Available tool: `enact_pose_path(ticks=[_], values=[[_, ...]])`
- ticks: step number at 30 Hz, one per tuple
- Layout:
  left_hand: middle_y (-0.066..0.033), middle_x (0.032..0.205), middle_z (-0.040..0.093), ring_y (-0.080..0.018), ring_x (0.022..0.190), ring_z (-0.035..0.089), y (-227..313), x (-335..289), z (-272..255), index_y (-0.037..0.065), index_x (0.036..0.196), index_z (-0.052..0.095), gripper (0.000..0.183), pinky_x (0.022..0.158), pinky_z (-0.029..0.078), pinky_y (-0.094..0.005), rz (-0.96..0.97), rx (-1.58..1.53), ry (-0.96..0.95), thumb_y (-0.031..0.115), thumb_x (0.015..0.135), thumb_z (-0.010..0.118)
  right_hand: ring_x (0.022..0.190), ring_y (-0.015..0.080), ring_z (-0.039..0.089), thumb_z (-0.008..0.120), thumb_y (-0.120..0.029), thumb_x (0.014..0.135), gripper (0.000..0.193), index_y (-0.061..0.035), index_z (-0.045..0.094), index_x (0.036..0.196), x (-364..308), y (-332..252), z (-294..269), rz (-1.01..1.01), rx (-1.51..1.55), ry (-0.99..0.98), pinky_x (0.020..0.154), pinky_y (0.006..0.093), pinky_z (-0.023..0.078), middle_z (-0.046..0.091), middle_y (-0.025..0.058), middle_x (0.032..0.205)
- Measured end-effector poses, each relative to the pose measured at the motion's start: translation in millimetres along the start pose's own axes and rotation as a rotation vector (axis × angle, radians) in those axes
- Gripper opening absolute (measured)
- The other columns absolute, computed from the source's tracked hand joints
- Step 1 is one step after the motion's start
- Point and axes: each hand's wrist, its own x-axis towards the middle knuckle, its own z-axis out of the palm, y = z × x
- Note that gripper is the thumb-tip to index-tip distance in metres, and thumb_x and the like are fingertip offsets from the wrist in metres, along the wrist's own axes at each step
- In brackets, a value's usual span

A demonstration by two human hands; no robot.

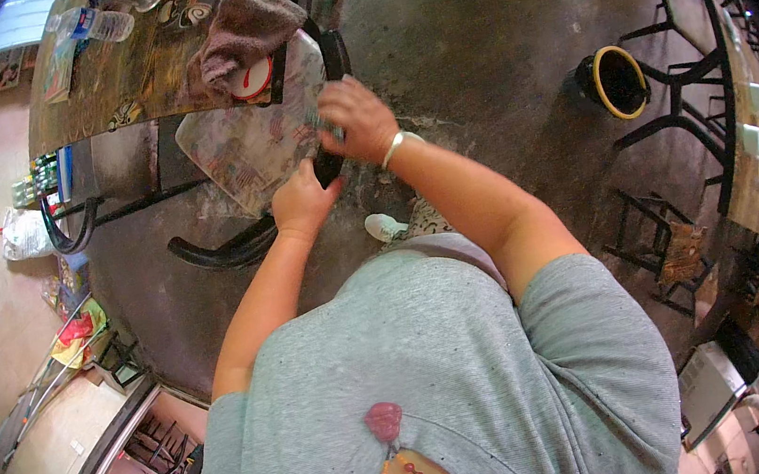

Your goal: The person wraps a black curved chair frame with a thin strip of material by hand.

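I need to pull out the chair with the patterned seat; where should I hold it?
Probably take the chair two-handed by its curved black rail, on either side of the bend, coming from above on your own side. The rail is narrow enough to wrap fingers around and curves past the near edge of the seat, while the table covers part of the far side.

No lettering can be read. Well beyond the left hand (303, 205) and off to its left, a bottle (111, 25) on the desk (153, 75) bears a blue-and-red label (81, 24), too small to make out, like the markings on the card (59, 75) near it; the patterned seat (244, 140) just beyond that hand shows only blurred marks.
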Motion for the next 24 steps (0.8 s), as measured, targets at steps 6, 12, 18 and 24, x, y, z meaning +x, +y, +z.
enact_pose_path(ticks=[6,12,18,24], values=[[-0.0156,0.087,0.063,-0.0344,0.076,0.06,-1.7,2.2,2.0,0.008,0.108,0.05,0.057,0.063,0.047,-0.0444,-0.004,-0.018,-0.003,0.05,0.071,0.061,0.116,0.0291,0.043,0.051,-0.038,0.08,0.045,-0.0088,0.052,0.114,54.1,60.4,15.5,0.543,-0.149,-0.148,0.098,0.036,0.034,0.048,0.0095,0.123],[-0.0158,0.087,0.063,-0.0335,0.077,0.061,1.1,2.7,0.3,0.008,0.109,0.05,0.058,0.065,0.048,-0.0431,-0.036,-0.011,-0.032,0.05,0.071,0.061,0.109,0.0353,0.047,0.046,-0.042,0.084,0.054,-0.003,0.046,0.121,42.4,12.8,-11.0,0.982,0.104,-0.16,0.09,0.0391,0.04,0.049,0.0184,0.121],[-0.0139,0.083,0.063,-0.0318,0.071,0.061,0.2,3.5,1.2,0.007,0.104,0.052,0.049,0.061,0.048,-0.0407,0.001,0.01,0.019,0.043,0.072,0.063,0.12,0.0326,0.037,0.044,-0.042,0.086,0.059,0.0027,0.04,0.124,6.1,0.9,9.5,0.909,0.057,-0.096,0.098,0.0364,0.032,0.034,0.0196,0.133],[-0.0149,0.084,0.062,-0.0332,0.074,0.06,4.3,3.9,-4.0,0.008,0.106,0.051,0.054,0.062,0.048,-0.0426,-0.046,-0.02,-0.041,0.048,0.071,0.061,0.105,0.0325,0.05,0.047,-0.042,0.084,0.05,-0.0022,0.049,0.114,92.6,64.3,-2.1,0.966,-0.038,-0.391,0.087,0.0405,0.043,0.049,0.0162,0.119]])
